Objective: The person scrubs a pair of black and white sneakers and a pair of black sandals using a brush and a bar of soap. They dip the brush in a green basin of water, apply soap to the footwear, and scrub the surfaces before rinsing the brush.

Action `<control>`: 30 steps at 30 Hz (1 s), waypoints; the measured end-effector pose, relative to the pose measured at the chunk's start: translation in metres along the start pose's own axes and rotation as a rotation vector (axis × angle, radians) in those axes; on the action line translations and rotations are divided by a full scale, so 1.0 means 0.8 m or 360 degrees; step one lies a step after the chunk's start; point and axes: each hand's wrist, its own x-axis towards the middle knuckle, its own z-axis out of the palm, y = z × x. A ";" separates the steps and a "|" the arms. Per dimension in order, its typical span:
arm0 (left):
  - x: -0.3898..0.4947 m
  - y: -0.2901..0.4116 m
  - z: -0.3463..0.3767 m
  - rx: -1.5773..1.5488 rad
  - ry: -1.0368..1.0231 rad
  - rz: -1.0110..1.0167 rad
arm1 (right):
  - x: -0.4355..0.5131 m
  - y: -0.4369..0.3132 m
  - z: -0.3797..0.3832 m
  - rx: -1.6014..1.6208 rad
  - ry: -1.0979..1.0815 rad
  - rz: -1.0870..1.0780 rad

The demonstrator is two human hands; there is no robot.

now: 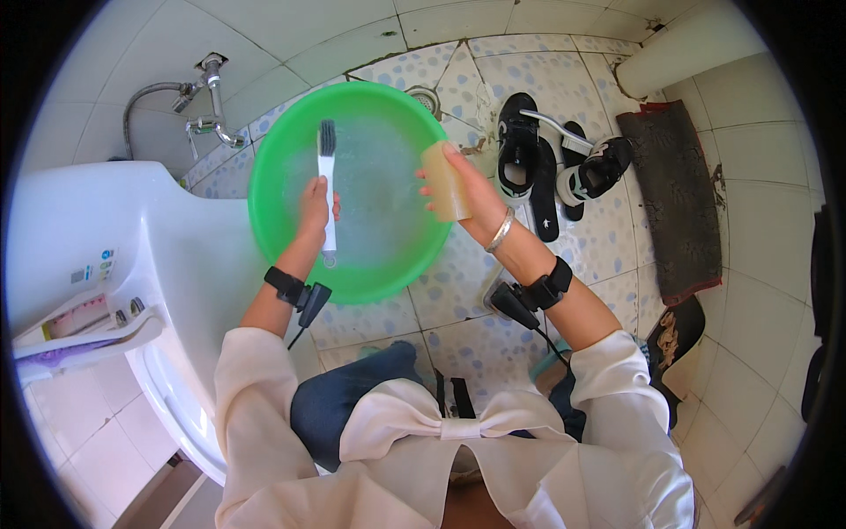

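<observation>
My left hand [319, 207] is closed around the white handle of a scrub brush [326, 165] with dark bristles, held upright in view over a green plastic basin [350, 295]. Cloudy, sudsy water [386, 178] fills the basin. At the basin's right rim, my right hand [472, 188] grips a yellowish, translucent block [445, 182], probably a bar of soap. To the right on the tiles lie a black sneaker [517, 145], another black-and-white sneaker [595, 170] and two black insoles [545, 192]. A white brush [558, 131] rests across the shoes.
A metal tap [215, 125] with a hose juts from the wall at upper left. White toilet porcelain [192, 225] stands left of the basin. A floor drain [423, 99] lies behind the basin. A dark mat [674, 205] lies at the right wall, and a pipe [687, 56] runs at upper right.
</observation>
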 end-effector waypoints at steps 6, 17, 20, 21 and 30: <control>0.006 0.010 -0.033 0.0870 0.0230 0.0598 | -0.009 -0.008 -0.010 -0.0144 -0.0047 -0.0005; -0.058 0.105 0.153 0.1540 0.0107 0.1074 | 0.007 -0.050 -0.044 -0.1886 0.0648 -0.1873; -0.082 0.107 0.215 0.1680 0.0000 0.1232 | 0.011 -0.084 -0.070 -0.2720 0.0526 -0.1906; -0.088 0.109 0.228 0.1712 -0.0004 0.1226 | 0.013 -0.096 -0.081 -0.2682 0.0852 -0.1802; -0.081 0.127 0.272 0.1747 0.0103 0.1309 | 0.062 -0.116 -0.147 -0.1923 0.1269 -0.1516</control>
